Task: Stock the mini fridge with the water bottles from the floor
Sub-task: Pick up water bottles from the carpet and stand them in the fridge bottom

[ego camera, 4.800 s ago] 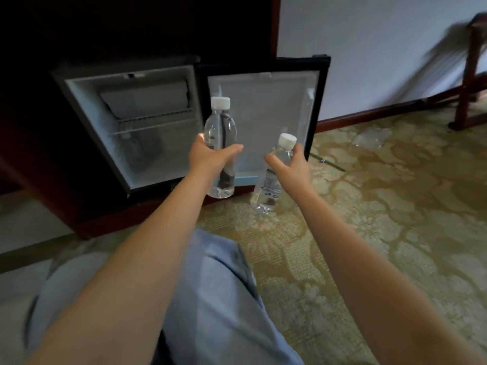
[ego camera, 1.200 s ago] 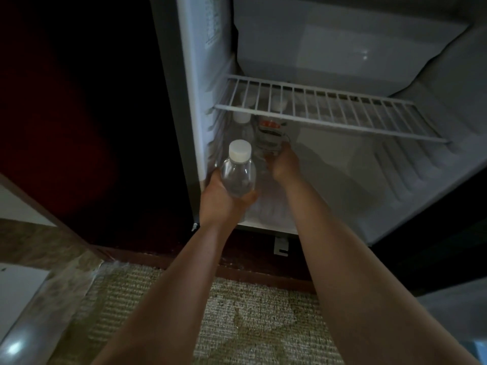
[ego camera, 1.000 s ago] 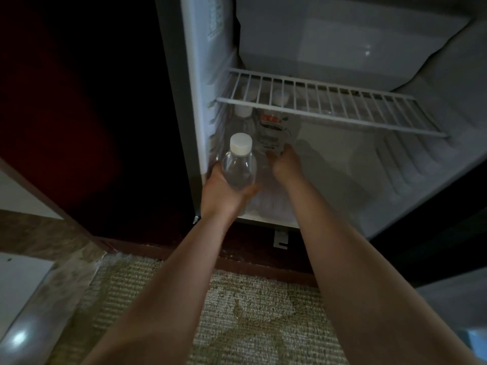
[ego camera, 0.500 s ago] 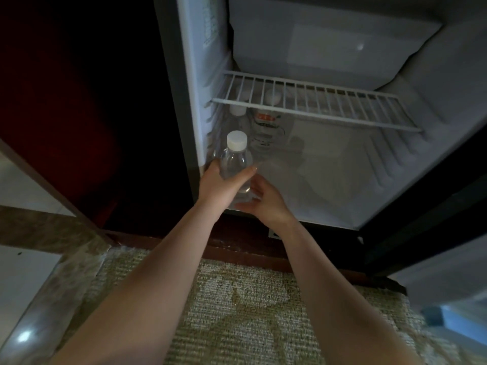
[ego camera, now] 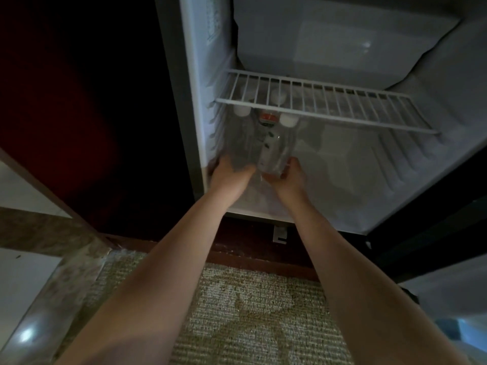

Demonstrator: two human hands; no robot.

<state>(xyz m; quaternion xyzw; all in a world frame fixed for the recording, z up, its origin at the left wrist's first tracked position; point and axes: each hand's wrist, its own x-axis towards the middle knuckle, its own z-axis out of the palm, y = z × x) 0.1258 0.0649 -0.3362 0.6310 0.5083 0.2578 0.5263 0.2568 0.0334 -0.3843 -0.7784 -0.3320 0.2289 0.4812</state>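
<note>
Mini fridge [ego camera: 342, 180], under shelf [ego camera: 329, 106] | water bottle [ego camera: 275, 151] base in R hand [ego camera: 288, 177] fingers [ego camera: 271, 177]

The scene is dimly lit. The white mini fridge [ego camera: 342, 56] interior is softly lit, with a highlight caught on its back wall. The cabinet panel [ego camera: 79, 101] is lost in near-black shadow. A glare spot is reflected off the polished floor [ego camera: 26, 335]. The left hand [ego camera: 229, 172], right hand [ego camera: 288, 177] and water bottle [ego camera: 272, 154] are smeared by motion blur, and straight edges are bowed by wide-angle distortion.

The bottle [ego camera: 274, 154] has passed to the right hand [ego camera: 288, 177], inside the fridge [ego camera: 369, 167].
</note>
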